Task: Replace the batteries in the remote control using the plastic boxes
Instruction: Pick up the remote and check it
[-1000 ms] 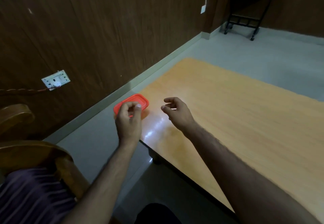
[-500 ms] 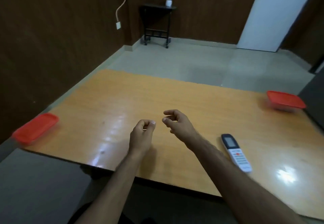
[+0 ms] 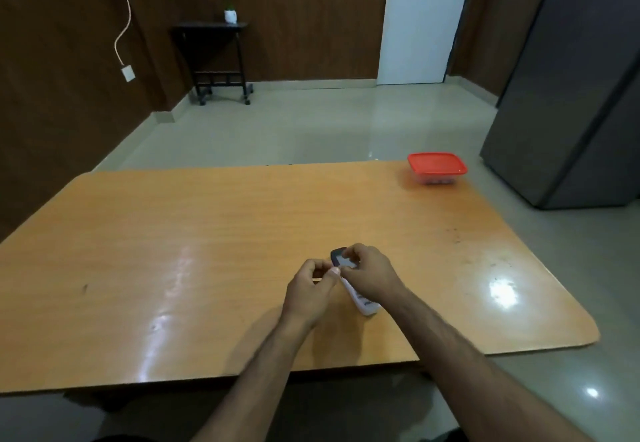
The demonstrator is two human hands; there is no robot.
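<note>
A white remote control [image 3: 365, 306] with a dark screen end lies on the orange wooden table [image 3: 207, 234], near the front middle. My right hand [image 3: 372, 277] is over its upper half, fingers curled round the screen end. Just left of it, my left hand [image 3: 308, 289] is curled, its thumb tip touching the remote's left edge; I see nothing inside that hand. A clear plastic box with a red lid [image 3: 436, 166] stands at the table's far right corner, lid on. The remote's middle is hidden under my right hand.
A grey fridge [image 3: 571, 95] stands right of the table, close to the red-lidded box. A small dark side table [image 3: 211, 47] and a white door [image 3: 422, 19] are at the far wall. The table's front edge lies just below my wrists.
My view has swung right, from the left red-lidded box to the remote and the right box. Both hands have moved right onto the remote, which my right hand now grips.
</note>
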